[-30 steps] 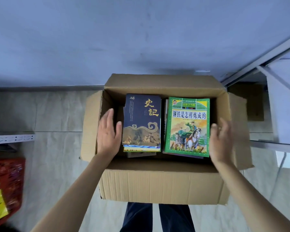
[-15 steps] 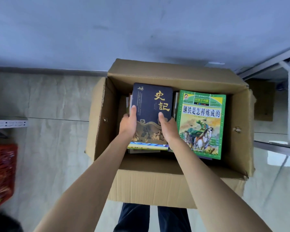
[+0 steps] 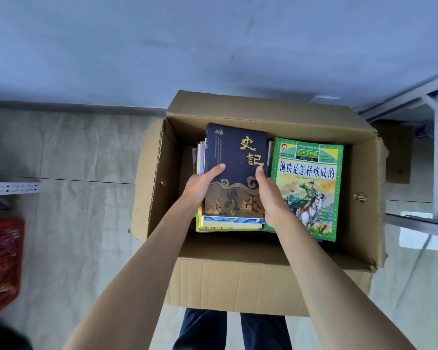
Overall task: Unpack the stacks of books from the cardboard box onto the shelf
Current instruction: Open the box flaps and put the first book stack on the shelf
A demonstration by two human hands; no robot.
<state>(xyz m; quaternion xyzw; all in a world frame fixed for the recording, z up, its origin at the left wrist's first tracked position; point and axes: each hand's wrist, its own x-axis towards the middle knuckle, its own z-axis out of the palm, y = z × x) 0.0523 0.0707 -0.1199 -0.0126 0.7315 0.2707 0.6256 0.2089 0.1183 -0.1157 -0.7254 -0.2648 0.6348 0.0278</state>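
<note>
The cardboard box (image 3: 238, 281) sits open on the floor with two stacks of books side by side inside it, and everything here is best placed against that box. In its left half lies the stack topped by the dark blue book (image 3: 234, 157) with gold characters; in its right half, just beside it, lies the green-covered book (image 3: 311, 183) on its own pile. The left hand (image 3: 200, 188) is clamped on the left edge of the dark stack, thumb laid across the cover and fingers hidden down the side; the right hand (image 3: 269, 198) grips the opposite edge in the same way, thumb on top, its fingers out of sight in the narrow gap between the two piles. How many books the hands enclose cannot be told, since several thinner coloured books (image 3: 228, 222) jut out beneath the top one toward the box's near wall. To lift well, the grip should probably reach under the lowest book wanted and squeeze evenly from both sides — a loose mid-stack hold risks the slim volumes sliding out. Raising the pile straight up, kept level, should clear the box's flaps and avoid dragging the green book along. The shelf frame (image 3: 415, 223) stands to the right of the box, so a short turn that way seems the natural carry.
</note>
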